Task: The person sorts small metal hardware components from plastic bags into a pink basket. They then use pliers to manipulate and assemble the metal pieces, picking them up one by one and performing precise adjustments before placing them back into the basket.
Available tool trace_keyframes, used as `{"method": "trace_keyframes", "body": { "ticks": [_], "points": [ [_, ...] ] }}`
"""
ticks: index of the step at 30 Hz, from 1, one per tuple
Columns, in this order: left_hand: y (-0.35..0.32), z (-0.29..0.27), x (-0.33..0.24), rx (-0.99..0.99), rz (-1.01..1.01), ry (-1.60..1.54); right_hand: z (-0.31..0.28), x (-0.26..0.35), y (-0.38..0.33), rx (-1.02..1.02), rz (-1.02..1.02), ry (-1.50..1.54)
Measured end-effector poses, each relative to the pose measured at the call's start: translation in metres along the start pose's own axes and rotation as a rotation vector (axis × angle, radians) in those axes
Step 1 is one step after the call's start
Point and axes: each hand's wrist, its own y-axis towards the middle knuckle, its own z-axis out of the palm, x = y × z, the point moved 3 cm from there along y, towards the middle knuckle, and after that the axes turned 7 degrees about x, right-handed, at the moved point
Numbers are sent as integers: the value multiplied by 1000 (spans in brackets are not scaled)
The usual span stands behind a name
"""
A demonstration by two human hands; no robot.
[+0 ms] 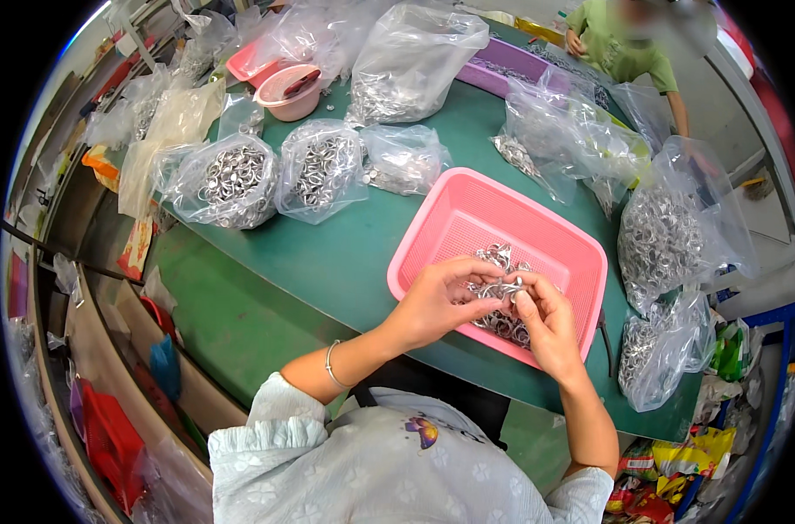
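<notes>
While both hands meet over the pink basket (467, 205), the left hand (432, 301) and the right hand (546, 323) pinch a small silver metal piece (505, 288) between their fingertips, each hand narrowed around it. That piece sits just above the heap of metal rings (502, 321) lying in the near half of the basket, and its long axis runs roughly left to right, from one hand's fingers to the other's; which end is which is too small to tell. It looks shiny and thin, looped like bent wire or a ring, the same bright steel colour as the heap under it. The basket is rectangular moulded plastic with a fine mesh floor and a smooth raised rim, set at a slant on the green table (345, 253), its near edge close to the table's edge. A thin bracelet (330, 365) circles the left wrist. Beyond the basket lie clear, crinkled plastic bags of rings (319, 170), soft and bulging, the metal inside showing grey through the film; more such bags (668, 236) stand to the right. A round pink bowl (290, 92) rests farther back on the left. At the far side of the table a person in a green shirt (620, 48) sits
</notes>
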Motion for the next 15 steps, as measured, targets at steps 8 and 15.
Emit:
{"method": "trace_keyframes", "body": {
  "ticks": [8, 15],
  "points": [
    [-2, 5, 4, 8, -49, -229, 0, 3, -2, -61, -123, 149],
    [-3, 8, 1, -64, 20, -312, 2, 15, -14, -139, -310, -423]
  ]
}}
